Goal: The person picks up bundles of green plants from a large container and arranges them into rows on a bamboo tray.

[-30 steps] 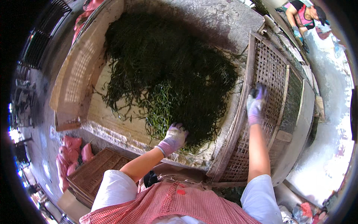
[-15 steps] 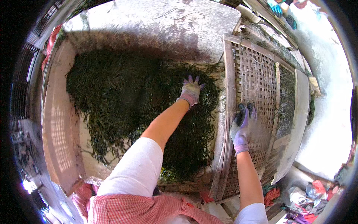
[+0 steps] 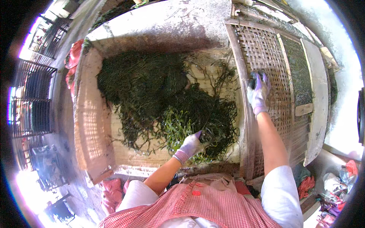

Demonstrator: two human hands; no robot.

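Note:
A dark, stringy mass of seaweed (image 3: 140, 76) lies in a shallow, pale trough (image 3: 91, 110), with a greener, shinier patch toward the near side. My left hand (image 3: 190, 145), in a whitish and purple glove, is closed on the near right part of the seaweed; its fingertips are partly buried in the strands. My right hand (image 3: 259, 93), gloved alike, rests over a woven lattice panel (image 3: 262, 49) in a wooden frame. Its fingers are curled around something small and dark that I cannot make out.
Beyond the lattice, a framed dark green panel (image 3: 298, 76) and a pale board (image 3: 319, 102) lie side by side. A stained slab (image 3: 163, 22) borders the trough's far side. Red cloth (image 3: 74, 57) hangs at the left, and assorted bags (image 3: 338, 186) lie at lower right.
My left hand has drawn back toward me and closed on seaweed, baring the trough's pale bottom at the far right. The right hand sits farther up the lattice.

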